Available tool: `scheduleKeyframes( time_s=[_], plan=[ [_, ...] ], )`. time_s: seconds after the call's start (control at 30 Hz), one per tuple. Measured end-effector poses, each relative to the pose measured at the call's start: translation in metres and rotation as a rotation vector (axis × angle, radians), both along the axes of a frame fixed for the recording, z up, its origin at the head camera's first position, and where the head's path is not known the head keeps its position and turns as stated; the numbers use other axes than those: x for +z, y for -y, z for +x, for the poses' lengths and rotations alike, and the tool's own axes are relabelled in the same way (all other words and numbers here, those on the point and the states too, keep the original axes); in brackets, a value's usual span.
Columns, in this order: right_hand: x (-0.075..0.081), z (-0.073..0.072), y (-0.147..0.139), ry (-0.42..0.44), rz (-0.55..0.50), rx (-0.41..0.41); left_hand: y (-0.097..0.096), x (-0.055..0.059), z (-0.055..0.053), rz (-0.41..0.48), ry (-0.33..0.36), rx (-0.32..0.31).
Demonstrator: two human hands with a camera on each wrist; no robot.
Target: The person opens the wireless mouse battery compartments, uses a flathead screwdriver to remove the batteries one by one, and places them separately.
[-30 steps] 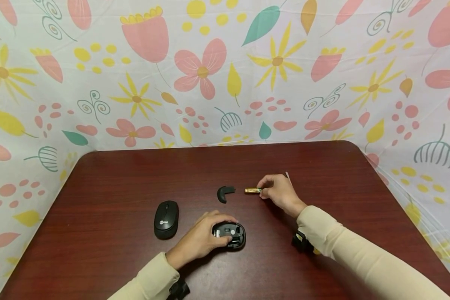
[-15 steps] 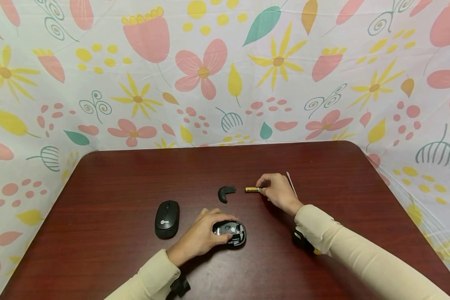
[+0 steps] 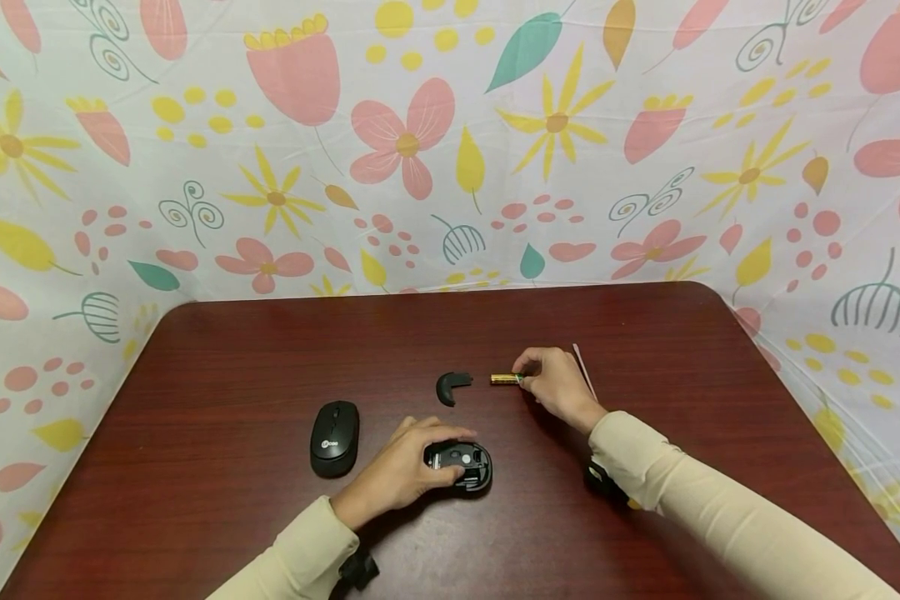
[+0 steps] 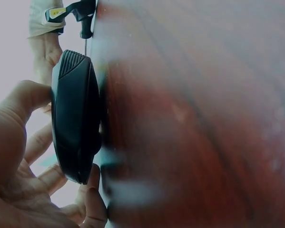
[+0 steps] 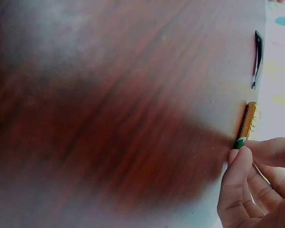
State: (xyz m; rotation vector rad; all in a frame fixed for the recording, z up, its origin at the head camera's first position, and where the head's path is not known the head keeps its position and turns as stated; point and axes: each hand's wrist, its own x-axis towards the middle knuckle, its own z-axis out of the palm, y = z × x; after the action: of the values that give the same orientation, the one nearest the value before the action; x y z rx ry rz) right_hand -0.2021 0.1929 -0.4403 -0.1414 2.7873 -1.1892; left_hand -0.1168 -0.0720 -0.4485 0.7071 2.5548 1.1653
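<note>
My left hand [image 3: 408, 467] grips a black computer mouse [image 3: 477, 462] that lies belly up, its battery compartment uncovered, with the thumb over the underside. From the side, the left wrist view shows the mouse body [image 4: 75, 118] between thumb and fingers, close over the table. Further back and to the right, my right hand [image 3: 558, 385] pinches the green end of a gold battery [image 3: 503, 379] between thumb and forefinger. The right wrist view shows the battery [image 5: 248, 118] lengthwise, at the tabletop. Left of it lies a curved black battery cover [image 3: 447, 387] with a tab.
A second black mouse [image 3: 334, 439] stands right side up to the left of my left hand. A thin pale stick [image 3: 582, 367] lies beside my right hand, partly hidden by it. Behind the dark wooden table [image 3: 255, 350] hangs a flowered cloth [image 3: 420, 233].
My right hand has shifted very slightly, and more of the thin stick shows beside it. The left hand keeps its grip on the upturned mouse.
</note>
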Motion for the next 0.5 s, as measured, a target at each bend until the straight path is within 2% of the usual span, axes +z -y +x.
scheduleKeyframes(
  time_s=[0.27, 0.5],
  plan=[
    [0.002, 0.003, -0.001, -0.026, 0.014, -0.013, 0.005, 0.004, 0.001, 0.054, -0.001, 0.028],
    [0.014, 0.014, -0.004, -0.045, 0.009, -0.025, 0.017, 0.014, 0.009, 0.052, -0.044, 0.131]
  ],
)
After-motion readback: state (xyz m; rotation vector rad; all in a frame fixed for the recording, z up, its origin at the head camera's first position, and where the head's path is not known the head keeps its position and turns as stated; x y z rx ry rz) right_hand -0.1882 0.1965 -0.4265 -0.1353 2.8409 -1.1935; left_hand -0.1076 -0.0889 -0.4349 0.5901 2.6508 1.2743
